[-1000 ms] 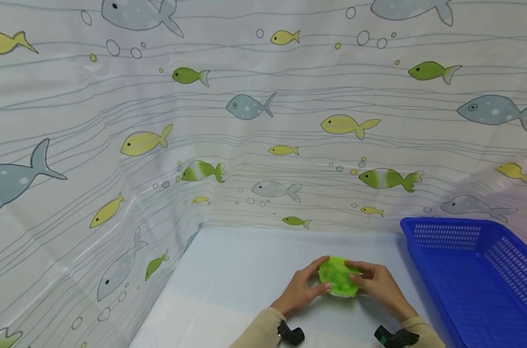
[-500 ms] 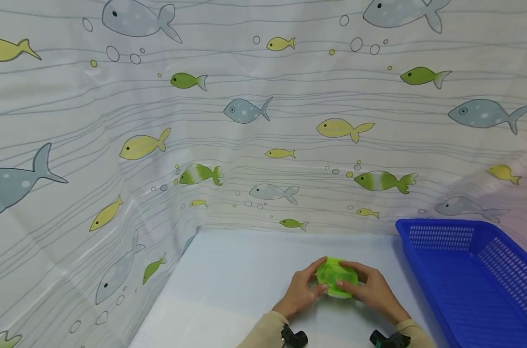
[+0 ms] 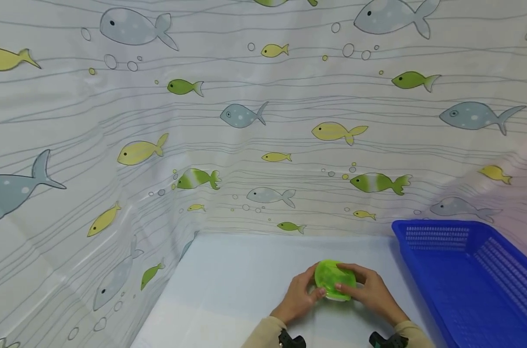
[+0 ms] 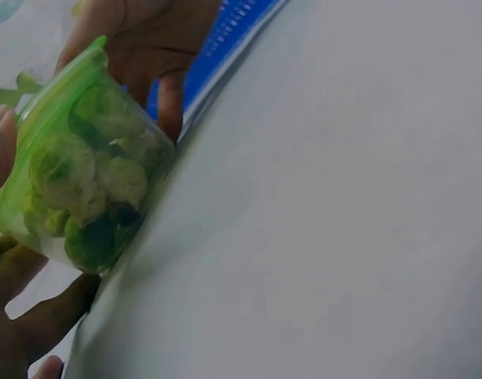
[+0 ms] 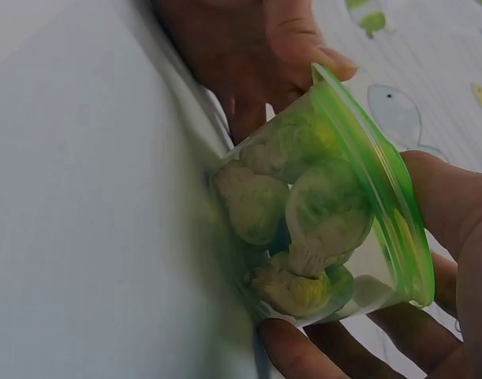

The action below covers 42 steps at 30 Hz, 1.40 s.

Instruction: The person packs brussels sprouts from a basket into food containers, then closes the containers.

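Note:
A small clear plastic container with a bright green lid stands on the white table. Through its walls several Brussels sprouts show, pale green and cream. My left hand grips the container's left side, thumb at the lid's near edge. From the right, my right hand holds it, thumb on the lid and fingers spread along the wall in the right wrist view. The lid sits on the container's rim. In the head view the container's walls are mostly hidden under the lid and hands.
A blue plastic basket with perforated walls stands at the right of the white table. Behind and to the left hangs a white sheet printed with fish and wavy lines. Dark cameras are strapped on both wrists.
My right thumb has slid left and nearer across the lid. Both hands keep hold of the container in nearly the same place. The head view has shifted slightly.

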Each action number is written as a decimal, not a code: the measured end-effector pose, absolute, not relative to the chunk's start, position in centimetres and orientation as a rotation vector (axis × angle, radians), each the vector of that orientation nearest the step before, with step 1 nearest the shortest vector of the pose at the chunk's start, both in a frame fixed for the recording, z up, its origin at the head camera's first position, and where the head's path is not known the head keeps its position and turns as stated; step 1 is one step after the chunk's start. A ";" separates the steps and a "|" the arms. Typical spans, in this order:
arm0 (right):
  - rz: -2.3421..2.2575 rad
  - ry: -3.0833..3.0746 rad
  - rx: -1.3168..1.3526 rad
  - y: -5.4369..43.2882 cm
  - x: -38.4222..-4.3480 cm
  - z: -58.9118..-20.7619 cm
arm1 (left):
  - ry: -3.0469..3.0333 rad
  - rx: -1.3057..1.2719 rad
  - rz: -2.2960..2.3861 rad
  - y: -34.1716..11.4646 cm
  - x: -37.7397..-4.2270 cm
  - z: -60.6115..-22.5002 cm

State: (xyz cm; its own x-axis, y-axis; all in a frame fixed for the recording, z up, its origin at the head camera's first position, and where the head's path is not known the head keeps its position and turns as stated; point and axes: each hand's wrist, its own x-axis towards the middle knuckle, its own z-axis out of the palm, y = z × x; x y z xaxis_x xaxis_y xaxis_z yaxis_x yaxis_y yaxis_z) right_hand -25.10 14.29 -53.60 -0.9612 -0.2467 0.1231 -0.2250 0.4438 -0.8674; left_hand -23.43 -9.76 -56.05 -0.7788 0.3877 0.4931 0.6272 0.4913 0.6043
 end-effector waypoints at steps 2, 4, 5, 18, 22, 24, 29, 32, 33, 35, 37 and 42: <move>-1.584 2.650 -0.454 14.2 -25.2 -53.6 | -2.442 -0.877 -1.179 -10.0 -23.5 -56.1; -1.577 2.654 -0.465 14.1 -25.2 -53.6 | -2.445 -0.888 -1.182 -10.2 -23.5 -56.1; -1.568 2.662 -0.466 14.0 -25.3 -53.6 | -2.452 -0.888 -1.197 -10.2 -23.5 -56.0; -1.506 2.601 -0.574 14.7 -24.5 -52.8 | -2.493 -0.870 -1.308 -10.1 -23.5 -56.7; -1.475 2.623 -0.607 15.2 -24.5 -52.2 | -2.506 -0.856 -1.363 -10.0 -23.6 -56.9; -1.471 2.635 -0.595 15.4 -24.5 -51.6 | -2.512 -0.841 -1.395 -10.0 -23.6 -56.8; -1.433 2.626 -0.615 16.0 -23.6 -48.8 | -2.514 -0.842 -1.450 -10.0 -23.6 -56.4; -1.396 2.614 -0.663 16.6 -22.6 -46.6 | -2.530 -0.850 -1.490 -10.2 -23.7 -56.3; -1.385 2.615 -0.683 16.7 -22.2 -45.9 | -2.535 -0.846 -1.505 -10.2 -23.8 -56.3; -1.359 2.627 -0.731 17.1 -21.5 -44.5 | -2.537 -0.840 -1.517 -10.3 -23.9 -56.2; -1.348 2.648 -0.773 17.6 -20.9 -43.4 | -2.537 -0.837 -1.526 -10.3 -23.9 -56.2; -1.314 2.730 -0.824 18.5 -19.9 -41.9 | -2.526 -0.835 -1.502 -10.4 -23.9 -56.1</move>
State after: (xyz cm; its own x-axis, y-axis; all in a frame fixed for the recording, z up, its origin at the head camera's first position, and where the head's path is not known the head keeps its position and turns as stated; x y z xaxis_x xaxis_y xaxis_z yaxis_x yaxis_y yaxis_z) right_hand -19.94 18.51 -41.88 -0.8623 -0.4572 0.2179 -0.4555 0.5121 -0.7282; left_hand -23.93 -10.42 -56.10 -0.8471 0.4091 0.3392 0.4934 0.3682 0.7881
